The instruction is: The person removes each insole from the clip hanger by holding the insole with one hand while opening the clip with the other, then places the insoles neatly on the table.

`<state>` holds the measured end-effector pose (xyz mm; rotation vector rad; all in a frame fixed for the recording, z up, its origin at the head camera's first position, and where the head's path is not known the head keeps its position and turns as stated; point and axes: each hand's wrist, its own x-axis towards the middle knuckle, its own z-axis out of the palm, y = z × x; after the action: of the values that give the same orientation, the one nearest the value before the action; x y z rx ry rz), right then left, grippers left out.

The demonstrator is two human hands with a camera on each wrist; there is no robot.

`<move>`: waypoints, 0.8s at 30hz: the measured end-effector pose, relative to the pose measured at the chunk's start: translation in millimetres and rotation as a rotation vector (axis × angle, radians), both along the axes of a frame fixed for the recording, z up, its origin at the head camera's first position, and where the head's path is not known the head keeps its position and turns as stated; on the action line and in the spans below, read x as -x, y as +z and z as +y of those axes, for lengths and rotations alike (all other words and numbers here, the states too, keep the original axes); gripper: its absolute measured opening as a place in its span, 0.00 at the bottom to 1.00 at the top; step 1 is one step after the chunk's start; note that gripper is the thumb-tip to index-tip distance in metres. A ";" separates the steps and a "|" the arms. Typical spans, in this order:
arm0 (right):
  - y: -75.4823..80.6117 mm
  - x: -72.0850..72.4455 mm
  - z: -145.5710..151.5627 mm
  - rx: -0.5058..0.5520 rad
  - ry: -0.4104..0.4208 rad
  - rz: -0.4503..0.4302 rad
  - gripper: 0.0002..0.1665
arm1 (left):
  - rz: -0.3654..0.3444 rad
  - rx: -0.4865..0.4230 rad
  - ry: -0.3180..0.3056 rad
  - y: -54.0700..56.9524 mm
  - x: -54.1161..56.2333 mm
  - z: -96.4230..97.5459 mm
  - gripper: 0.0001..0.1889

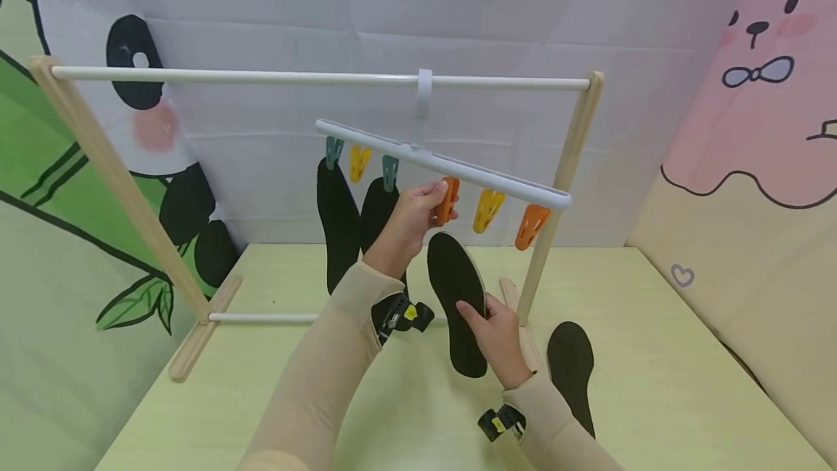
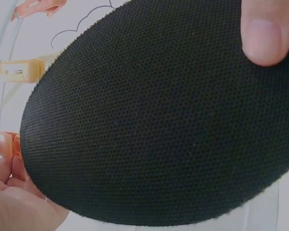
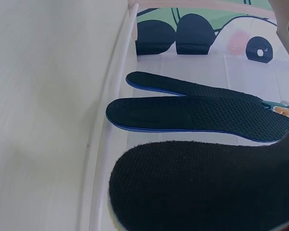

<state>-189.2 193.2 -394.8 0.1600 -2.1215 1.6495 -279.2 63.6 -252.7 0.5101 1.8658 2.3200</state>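
One pale table (image 1: 680,355) spreads before you, and on it stands a rack (image 1: 314,78) with two wooden side posts and white rods. From its top rod you can see a white hanger (image 1: 425,157) hooked, its bar sloping down toward your right.

Four black insoles come next. The first hanging insole (image 1: 336,227) and the second hanging insole (image 1: 375,213) dangle on the left part of the hanger; your right wrist view shows blue along their edges. The loose insole (image 1: 570,365) lies on the table beyond your right forearm. The held insole (image 1: 458,296) is off the table, upright and slightly tilted, with its upper end just below your left fingers.

Your right hand (image 1: 495,333) grips that one by its lower right edge, thumb laid on the dark face; how the other fingers lie behind it you cannot tell. Your left hand (image 1: 418,216) is raised to the hanger, thumb and fingers pinching the middle orange peg (image 1: 447,200). Whether the peg's jaws are parted, you cannot tell.

Smallest are the other pegs: two green ones, each at the top of a hanging insole, a left yellow peg (image 1: 360,163) between them, and to your right a right yellow peg (image 1: 489,211) and an end orange peg (image 1: 532,227).
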 end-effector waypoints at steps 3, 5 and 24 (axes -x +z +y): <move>-0.6 0.5 0.1 0.007 0.011 -0.002 0.10 | 0.006 0.005 -0.009 0.4 -0.7 -0.9 0.20; -1.1 0.8 0.3 0.011 0.012 -0.008 0.11 | -0.003 0.006 -0.010 0.8 -0.9 -1.1 0.20; 0.8 -3.5 -0.6 0.010 0.026 0.013 0.09 | -0.042 -0.013 -0.010 1.8 -1.8 2.1 0.20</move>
<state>-185.7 192.6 -394.0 0.1952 -2.1091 1.6692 -277.4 65.7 -250.9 0.4683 1.8262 2.3196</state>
